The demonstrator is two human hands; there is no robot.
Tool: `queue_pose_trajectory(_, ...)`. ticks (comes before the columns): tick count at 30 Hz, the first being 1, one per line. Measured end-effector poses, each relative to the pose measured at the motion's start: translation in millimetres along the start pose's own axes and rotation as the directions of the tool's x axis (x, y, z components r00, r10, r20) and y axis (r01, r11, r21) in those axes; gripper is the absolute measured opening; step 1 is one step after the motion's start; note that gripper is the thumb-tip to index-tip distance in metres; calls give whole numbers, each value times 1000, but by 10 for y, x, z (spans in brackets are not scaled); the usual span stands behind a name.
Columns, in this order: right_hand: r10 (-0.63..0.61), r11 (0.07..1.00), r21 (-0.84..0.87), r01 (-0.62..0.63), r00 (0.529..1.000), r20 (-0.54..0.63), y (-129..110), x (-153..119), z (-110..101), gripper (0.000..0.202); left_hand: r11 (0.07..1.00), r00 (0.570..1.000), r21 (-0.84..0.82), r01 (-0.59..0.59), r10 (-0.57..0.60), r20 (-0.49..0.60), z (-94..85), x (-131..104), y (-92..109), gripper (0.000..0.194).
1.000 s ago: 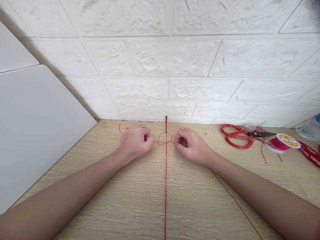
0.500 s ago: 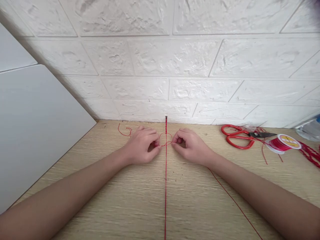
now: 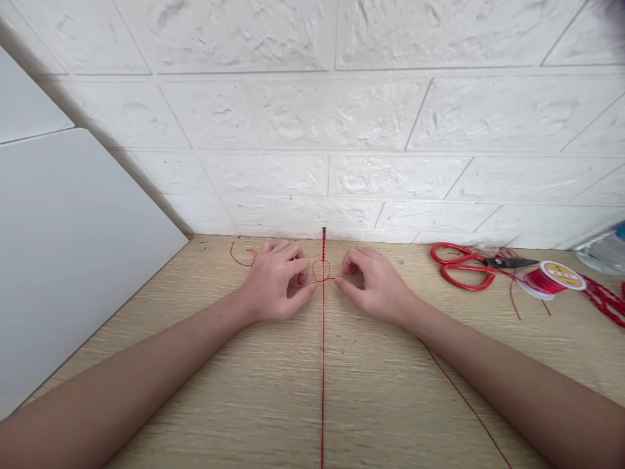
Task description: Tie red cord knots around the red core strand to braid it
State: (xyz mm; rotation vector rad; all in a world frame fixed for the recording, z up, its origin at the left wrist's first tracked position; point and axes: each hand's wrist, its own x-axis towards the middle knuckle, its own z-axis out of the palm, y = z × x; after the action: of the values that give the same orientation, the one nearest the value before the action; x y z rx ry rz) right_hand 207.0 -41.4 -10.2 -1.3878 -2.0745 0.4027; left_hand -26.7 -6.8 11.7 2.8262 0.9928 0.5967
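Observation:
A red cord [image 3: 323, 365] runs straight toward me from a short knotted length [image 3: 323, 247], which hangs on a small dark nail [image 3: 324, 229] at the wall's foot. Just below the knots, a round loop of thin red cord [image 3: 314, 266] surrounds the straight cord. My left hand [image 3: 280, 280] is on the loop's left, its fingers closed on one cord end. On the other side, my right hand [image 3: 374, 280] pinches the opposite end between thumb and fingertip. One more red cord stretch [image 3: 463, 397] trails from beneath my right forearm toward the front edge of view.
To the right lie red-handled scissors [image 3: 469, 277], a spool of red cord [image 3: 549, 280] and braided red cords [image 3: 605, 303]. A clear plastic item [image 3: 605, 251] stands at the far right. A cord scrap [image 3: 239, 260] is beside my left hand. A white panel [image 3: 88, 247] borders the left.
The loop around the straight cord has become smaller and rounder. My hands have moved slightly apart, with the cord ends stretched out between them.

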Motion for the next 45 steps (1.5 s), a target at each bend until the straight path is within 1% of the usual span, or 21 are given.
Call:
queue_pose_trajectory(2, -18, 1000, 5, 18, 1000, 5, 4, 1, 13, 11, 1000, 1000, -9, -4, 4, 6, 13, 6, 5, 25)
queue_pose_trajectory(4, -70, 997, 18, 70, 997, 36, 6, 2, 16, 5, 999, 999, -31, -28, 29, 40, 24, 12, 3, 23)
queue_pose_trajectory(6, -103, 994, 39, 100, 993, 60, 5, 3, 8, 5, 997, 996, -60, -50, 54, 72, 29, 16, -5, 20)
queue_pose_trajectory(9, -74, 995, 68, 70, 995, 63, 5, 7, -9, 9, 994, 993, -82, -65, 72, 90, 26, 16, -16, 18)
queue_pose_trajectory(16, 38, 998, 42, -37, 999, -23, 36, 30, 0, 17, 999, 998, -36, -30, 32, 61, 30, 12, -37, 17)
queue_pose_trajectory(19, 55, 998, 25, -54, 998, -35, 45, 35, 9, 18, 1000, 999, -14, -9, 10, 49, 31, 12, -36, 17)
queue_pose_trajectory(22, 43, 999, 13, -43, 999, -30, 40, 27, 18, 14, 1000, 999, 10, 16, -16, 29, 29, 14, -26, 18)
queue_pose_trajectory(25, -6, 1000, 16, 6, 1000, -14, 35, 17, 29, 8, 1000, 1000, 6, 27, -27, 12, 33, 17, -18, 21)
queue_pose_trajectory(28, -77, 997, 18, 77, 997, 22, 43, 18, 40, 3, 1000, 999, 0, 0, 0, 42, 45, 21, -21, 25)
queue_pose_trajectory(30, -96, 995, 22, 95, 995, 34, 53, 25, 46, 5, 1000, 998, 1, -14, 14, 56, 53, 21, -27, 26)
queue_pose_trajectory(37, -82, 997, 8, 82, 997, 14, 54, 32, 53, 9, 1000, 999, -10, -12, 12, 37, 57, 15, -38, 26)
queue_pose_trajectory(39, -77, 997, 4, 77, 997, 17, 47, 28, 50, 7, 1000, 999, -26, -15, 16, 30, 55, 15, -37, 25)
queue_pose_trajectory(45, -95, 995, -1, 95, 993, 75, 60, 27, 54, 7, 997, 999, -66, -38, 40, 28, 68, 13, -45, 21)
